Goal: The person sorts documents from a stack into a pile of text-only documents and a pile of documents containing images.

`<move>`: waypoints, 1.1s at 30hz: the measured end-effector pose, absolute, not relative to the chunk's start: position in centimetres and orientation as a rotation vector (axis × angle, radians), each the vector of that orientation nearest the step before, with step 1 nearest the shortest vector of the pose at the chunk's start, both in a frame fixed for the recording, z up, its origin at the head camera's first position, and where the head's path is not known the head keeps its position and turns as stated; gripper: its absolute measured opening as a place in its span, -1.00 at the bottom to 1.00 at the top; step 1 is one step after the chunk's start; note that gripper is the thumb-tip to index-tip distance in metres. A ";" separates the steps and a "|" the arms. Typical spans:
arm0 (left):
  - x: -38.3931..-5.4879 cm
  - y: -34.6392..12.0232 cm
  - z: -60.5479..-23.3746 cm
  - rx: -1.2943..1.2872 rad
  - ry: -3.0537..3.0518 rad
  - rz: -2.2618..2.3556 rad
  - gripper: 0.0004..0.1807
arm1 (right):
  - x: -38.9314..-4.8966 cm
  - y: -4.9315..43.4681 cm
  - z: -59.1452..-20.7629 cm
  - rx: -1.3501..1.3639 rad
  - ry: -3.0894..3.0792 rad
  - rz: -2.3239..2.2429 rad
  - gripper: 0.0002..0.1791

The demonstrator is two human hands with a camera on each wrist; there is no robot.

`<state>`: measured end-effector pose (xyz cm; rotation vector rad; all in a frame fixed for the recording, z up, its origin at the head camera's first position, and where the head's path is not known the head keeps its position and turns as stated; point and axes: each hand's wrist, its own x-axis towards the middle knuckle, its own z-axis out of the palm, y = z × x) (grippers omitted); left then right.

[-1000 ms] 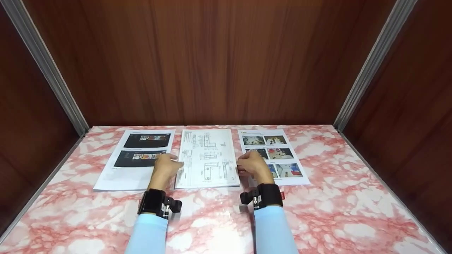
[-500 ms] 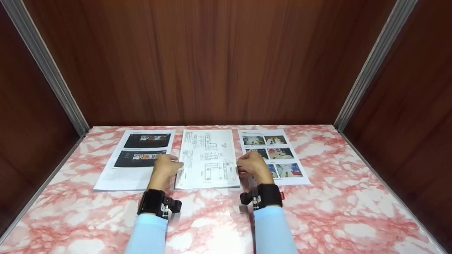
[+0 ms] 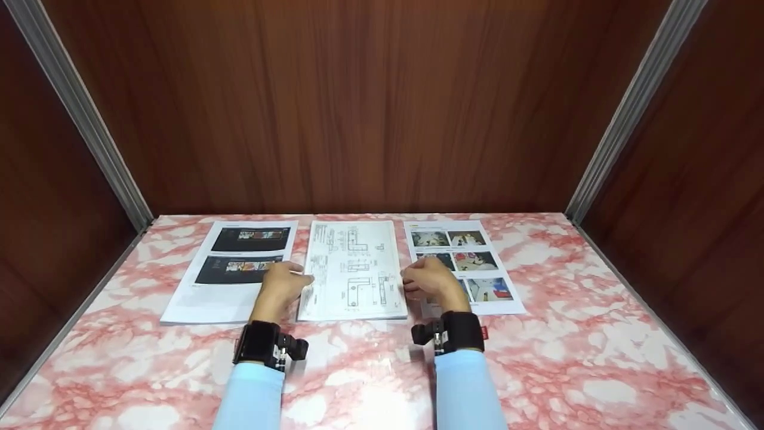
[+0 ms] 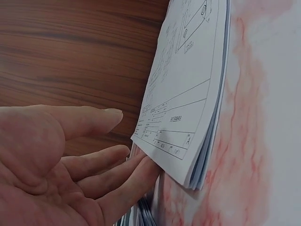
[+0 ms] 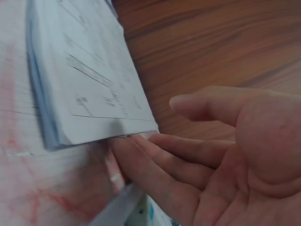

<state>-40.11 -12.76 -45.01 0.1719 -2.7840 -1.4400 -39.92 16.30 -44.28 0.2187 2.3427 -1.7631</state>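
A stack of papers with line drawings on its top sheet lies in the middle of the table. My left hand is at its left edge, fingers extended. In the left wrist view the left fingertips touch the edge of the drawing stack, the thumb raised clear of it. At the opposite edge is my right hand. The right wrist view has the right fingertips against the underside of the stack's edge, with the thumb apart from the paper.
Left of the middle stack lies another stack of papers with dark pictures. A sheet with colour photos lies to the right, partly under the right hand. Brown wood-grain panels close off the back and sides of the pink marbled table.
The right hand and wrist have shifted slightly to the right. The left hand holds nearly the same place, and the papers look almost unmoved.
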 end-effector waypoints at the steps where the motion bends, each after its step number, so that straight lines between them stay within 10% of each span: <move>1: -40.1 -12.7 -45.0 0.160 -2.789 -1.430 -0.51 | -39.9 16.4 -44.2 0.220 2.335 -1.768 -0.61; 33: -39.2 -14.9 -39.1 0.002 -2.417 -1.378 -0.70 | -38.8 15.9 -39.1 -0.115 2.487 -1.967 -0.67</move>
